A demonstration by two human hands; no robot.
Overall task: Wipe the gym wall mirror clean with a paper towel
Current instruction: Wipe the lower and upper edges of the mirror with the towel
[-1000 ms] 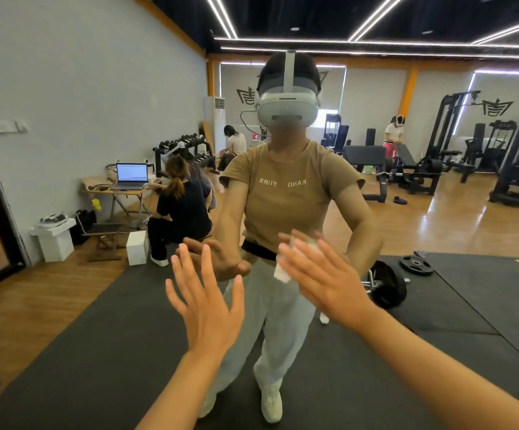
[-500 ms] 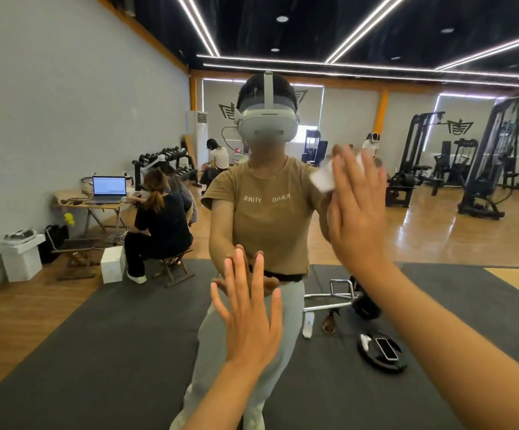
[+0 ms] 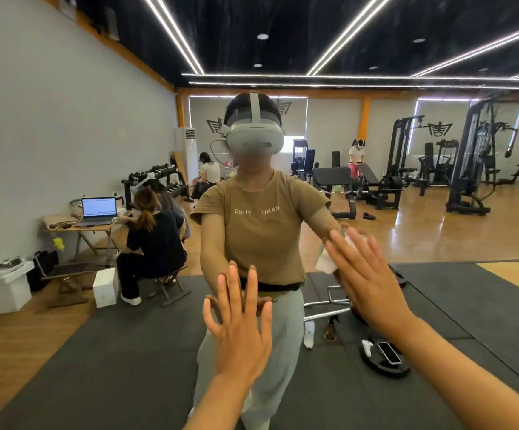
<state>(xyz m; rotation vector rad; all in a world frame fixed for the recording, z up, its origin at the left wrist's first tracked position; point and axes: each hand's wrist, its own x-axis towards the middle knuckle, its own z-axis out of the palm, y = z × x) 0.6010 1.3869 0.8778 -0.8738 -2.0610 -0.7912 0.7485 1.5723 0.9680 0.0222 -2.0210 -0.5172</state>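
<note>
Here, R hand (image 3: pixel 372 280) flat on paper towel (image 3: pixel 326 263).

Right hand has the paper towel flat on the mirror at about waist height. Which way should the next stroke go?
Probably sweep the right hand sideways across the mirror, keeping the paper towel pressed flat. The left hand rests open on the glass, so steer clear of it.

The gym wall mirror (image 3: pixel 407 231) fills the whole view, upright and flat, its glass reflecting the room and the person facing it. The paper towel (image 3: pixel 326 262) is white and crumpled, pressed flat against the glass at about 3 o'clock from the frame's centre. Most of it is hidden under a palm; one folded corner shows at its 9 o'clock side, another scrap at 12 o'clock.
</note>
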